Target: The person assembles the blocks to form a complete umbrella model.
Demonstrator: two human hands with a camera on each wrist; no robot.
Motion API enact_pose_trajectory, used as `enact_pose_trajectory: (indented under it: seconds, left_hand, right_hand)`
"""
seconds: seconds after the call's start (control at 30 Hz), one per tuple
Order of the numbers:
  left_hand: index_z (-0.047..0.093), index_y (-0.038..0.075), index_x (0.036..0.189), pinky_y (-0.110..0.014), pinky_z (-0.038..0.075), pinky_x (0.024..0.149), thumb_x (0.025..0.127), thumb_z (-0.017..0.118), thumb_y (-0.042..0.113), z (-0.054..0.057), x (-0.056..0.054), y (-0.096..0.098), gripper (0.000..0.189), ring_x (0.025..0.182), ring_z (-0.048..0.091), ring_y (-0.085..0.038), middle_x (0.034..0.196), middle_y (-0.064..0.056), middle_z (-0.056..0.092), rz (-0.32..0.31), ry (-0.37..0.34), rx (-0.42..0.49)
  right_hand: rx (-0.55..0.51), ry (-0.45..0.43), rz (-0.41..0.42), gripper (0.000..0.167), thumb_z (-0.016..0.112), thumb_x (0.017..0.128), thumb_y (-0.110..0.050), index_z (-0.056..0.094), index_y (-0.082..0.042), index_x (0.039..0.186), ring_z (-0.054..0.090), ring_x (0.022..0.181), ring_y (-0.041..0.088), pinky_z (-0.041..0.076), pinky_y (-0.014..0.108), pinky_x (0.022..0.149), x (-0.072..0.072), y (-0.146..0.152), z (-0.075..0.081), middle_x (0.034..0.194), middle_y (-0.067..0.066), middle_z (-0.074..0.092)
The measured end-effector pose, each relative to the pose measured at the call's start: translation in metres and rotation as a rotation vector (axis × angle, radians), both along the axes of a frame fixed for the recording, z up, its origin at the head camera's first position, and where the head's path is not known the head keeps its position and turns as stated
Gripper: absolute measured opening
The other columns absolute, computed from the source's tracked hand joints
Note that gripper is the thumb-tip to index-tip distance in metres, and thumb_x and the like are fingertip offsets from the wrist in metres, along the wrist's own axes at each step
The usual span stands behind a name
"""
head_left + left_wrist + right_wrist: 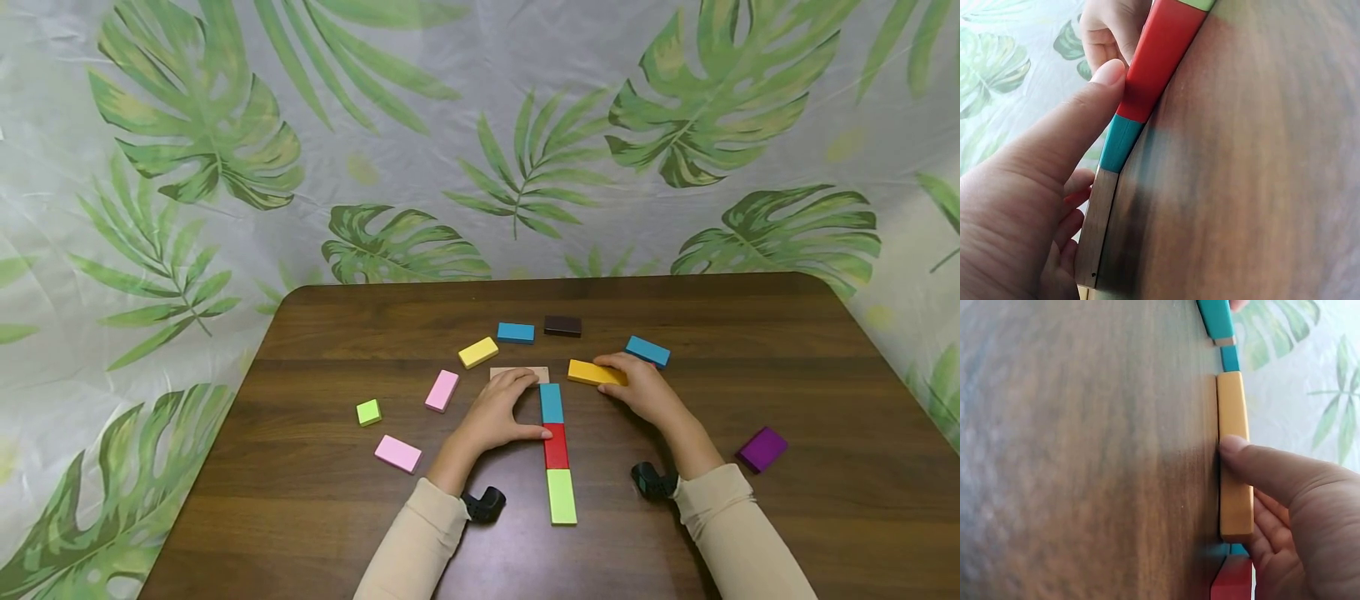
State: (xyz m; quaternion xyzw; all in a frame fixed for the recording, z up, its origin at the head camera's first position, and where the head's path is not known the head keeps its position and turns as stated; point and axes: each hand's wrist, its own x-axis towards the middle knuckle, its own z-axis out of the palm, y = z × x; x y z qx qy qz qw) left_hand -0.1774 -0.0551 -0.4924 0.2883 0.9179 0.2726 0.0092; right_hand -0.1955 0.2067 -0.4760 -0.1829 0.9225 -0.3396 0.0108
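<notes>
A row of flat blocks lies on the table: a teal block point(551, 403), a red block point(556, 447) and a lime green block point(561, 497). Across the row's far end, reaching leftward, is a plain wooden block point(519, 372). My left hand point(495, 412) has its thumb against the red block's left side. Its fingers extend over the wooden block, partly covering it. With thumb and fingers, my right hand point(643, 390) pinches a yellow-orange block point(1233, 412), which lies on the table right of the row. Part of that block is hidden by the hand.
Around the row on the brown table point(300, 517) lie blue blocks point(516, 333), a dark brown block point(562, 326), a yellow block point(478, 352), pink blocks point(442, 391), a small green block point(368, 412) and a purple block point(762, 449). Something red point(1232, 579) sits beyond the right hand's block.
</notes>
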Motion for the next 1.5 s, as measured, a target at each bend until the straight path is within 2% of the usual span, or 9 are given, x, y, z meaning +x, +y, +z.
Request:
enact_pose_trajectory:
  seconds: [0.63,1.13,1.5]
  left_hand:
    - [0.044,0.013,0.132,-0.035,0.026,0.101,0.065,0.069,0.059,0.0,-0.002,0.0,0.085,0.124,0.031,-0.013,0.132,0.001,0.04,0.001,-0.001,-0.004]
    - [0.044,0.012,0.132,-0.035,0.026,0.101,0.065,0.07,0.058,0.001,-0.001,0.0,0.086,0.123,0.031,-0.014,0.132,0.001,0.041,-0.001,0.0,0.003]
    - [0.043,0.013,0.133,-0.036,0.026,0.101,0.065,0.069,0.059,0.002,0.0,0.0,0.086,0.124,0.03,-0.014,0.134,0.001,0.039,0.007,-0.031,-0.005]
  right_hand:
    - [-0.076,0.027,0.011,0.035,0.066,0.081,-0.005,0.058,-0.001,0.115,0.048,0.105,0.032,0.037,0.047,0.09,-0.007,-0.01,-0.002,0.112,0.016,0.054]
    - [-0.075,0.004,0.021,0.033,0.066,0.081,-0.007,0.061,-0.003,0.113,0.048,0.1,0.031,0.038,0.046,0.089,-0.009,-0.019,-0.006,0.109,0.014,0.052]
    - [-0.065,-0.013,0.038,0.035,0.065,0.082,-0.009,0.06,-0.005,0.116,0.049,0.1,0.029,0.04,0.045,0.087,-0.008,-0.022,-0.006,0.111,0.012,0.051]
